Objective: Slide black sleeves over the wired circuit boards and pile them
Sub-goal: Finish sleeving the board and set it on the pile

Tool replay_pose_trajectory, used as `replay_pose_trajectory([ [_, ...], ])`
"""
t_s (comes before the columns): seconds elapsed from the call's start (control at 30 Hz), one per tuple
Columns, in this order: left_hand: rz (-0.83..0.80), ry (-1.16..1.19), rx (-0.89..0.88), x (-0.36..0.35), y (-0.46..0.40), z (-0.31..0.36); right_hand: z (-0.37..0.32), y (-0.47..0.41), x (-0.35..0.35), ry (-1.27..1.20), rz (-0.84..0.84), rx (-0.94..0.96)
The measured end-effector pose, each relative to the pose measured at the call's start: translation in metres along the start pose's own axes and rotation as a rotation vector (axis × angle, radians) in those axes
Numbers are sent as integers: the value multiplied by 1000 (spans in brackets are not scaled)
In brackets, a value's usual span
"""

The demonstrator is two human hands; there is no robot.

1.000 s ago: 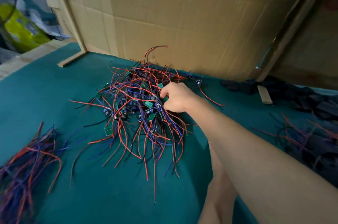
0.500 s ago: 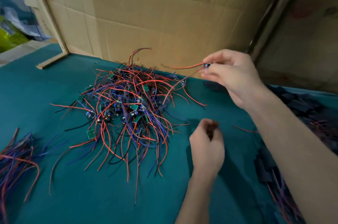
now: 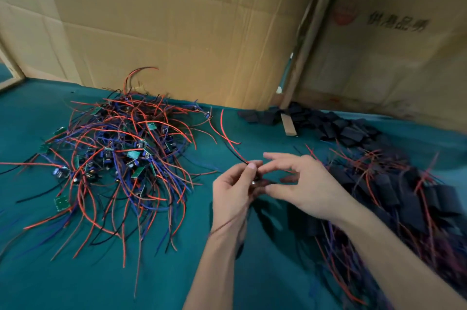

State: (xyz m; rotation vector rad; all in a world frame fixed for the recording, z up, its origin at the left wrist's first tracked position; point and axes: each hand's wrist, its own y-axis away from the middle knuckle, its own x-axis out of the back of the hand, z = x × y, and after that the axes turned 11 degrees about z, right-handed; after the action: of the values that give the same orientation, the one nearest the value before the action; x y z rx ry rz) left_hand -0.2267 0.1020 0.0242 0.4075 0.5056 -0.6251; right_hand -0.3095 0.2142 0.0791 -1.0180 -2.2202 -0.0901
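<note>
Green mat [image 3: 126, 284]: hands' [image 3: 237, 191] held part blurred, unclear.

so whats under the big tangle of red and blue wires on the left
The wire tangle lies on the green table cover. Small green circuit boards show among the wires. Whatever is beneath the dense middle, more boards or bare cover, is hidden by the wires.
</note>
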Motion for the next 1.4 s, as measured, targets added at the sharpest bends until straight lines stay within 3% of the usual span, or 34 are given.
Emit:
replay_pose_trajectory([
  [0.07,12,-87,-58,0,-1,-4,-4,-14,17,14,-113,-81],
  [0.23,30,-310,-144,3,-1,-18,24,-94,53,474,163,-112],
  [0.37,-48,-348,-197,5,1,-17,76,-144,68,805,102,-400],
  [0.43,-49,-372,-251,5,1,-17,92,-148,67,908,91,-451],
  [0.7,-15,-437,-348,6,1,-19,90,-148,68,836,265,-463],
  [0.83,5,-376,-270,3,1,-19,58,-138,80,551,405,-361],
  [1.07,3,-333,-314,3,-1,-15,-5,-72,63,-715,450,-268],
  [1.13,-3,-340,-343,2,0,-14,-10,-53,48,-947,433,-285],
  [1.4,-15,-471,-463,5,-4,-16,-1,-31,10,-1087,657,-422],
])
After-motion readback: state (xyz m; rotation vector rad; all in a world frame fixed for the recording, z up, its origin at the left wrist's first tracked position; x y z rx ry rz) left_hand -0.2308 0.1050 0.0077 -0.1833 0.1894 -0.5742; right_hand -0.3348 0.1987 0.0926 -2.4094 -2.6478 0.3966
